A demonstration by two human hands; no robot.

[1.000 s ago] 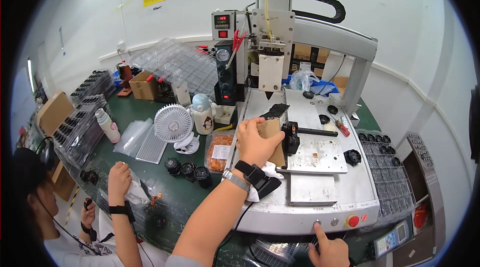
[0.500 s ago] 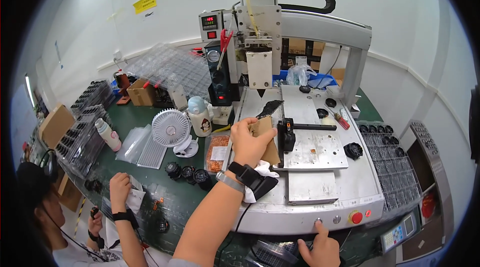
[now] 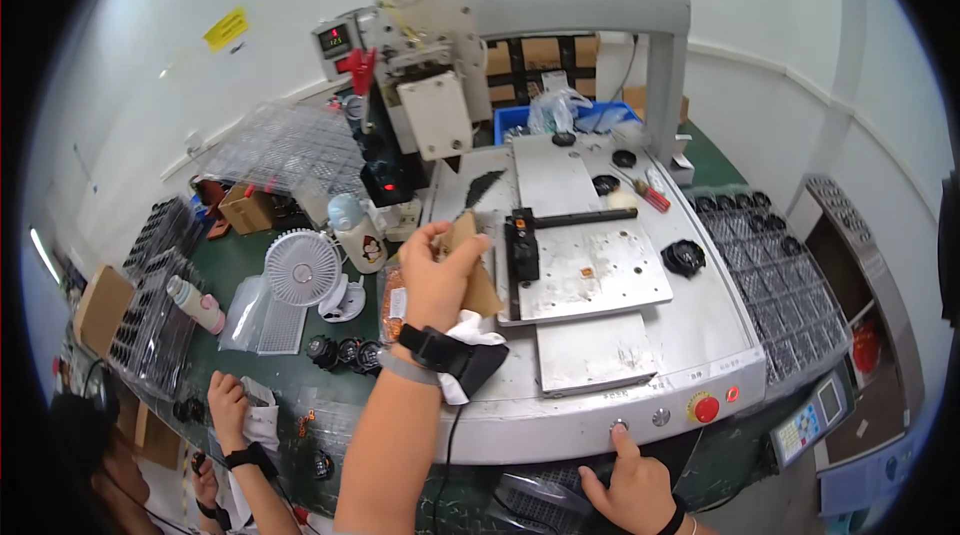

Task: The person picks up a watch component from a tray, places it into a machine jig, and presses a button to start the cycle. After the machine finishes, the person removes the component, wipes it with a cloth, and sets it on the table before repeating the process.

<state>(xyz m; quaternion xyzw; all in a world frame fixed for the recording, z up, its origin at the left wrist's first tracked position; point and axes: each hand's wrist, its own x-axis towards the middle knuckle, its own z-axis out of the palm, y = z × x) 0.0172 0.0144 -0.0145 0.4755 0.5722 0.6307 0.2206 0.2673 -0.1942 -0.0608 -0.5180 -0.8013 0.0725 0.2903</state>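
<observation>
My left hand is closed on a piece of brown cardboard, held upright beside the black clamp block on the machine's metal plate. White tissue shows by my left wrist, next to a black strapped-on device. Low at the right, my right hand holds nothing; its index fingertip touches a round button on the machine's front panel, thumb apart. Behind the cardboard, the machine's pointed nozzle hangs over the bed near a black smear.
A red emergency knob sits right of the button. Black round parts lie in clear trays at the right, with a handheld keypad below. A white fan and bottle stand left. A co-worker's hand is at lower left.
The whole view has swung, so the machine appears further left and slightly tilted. My left hand still grips the cardboard, and my right fingertip stays on the button.
</observation>
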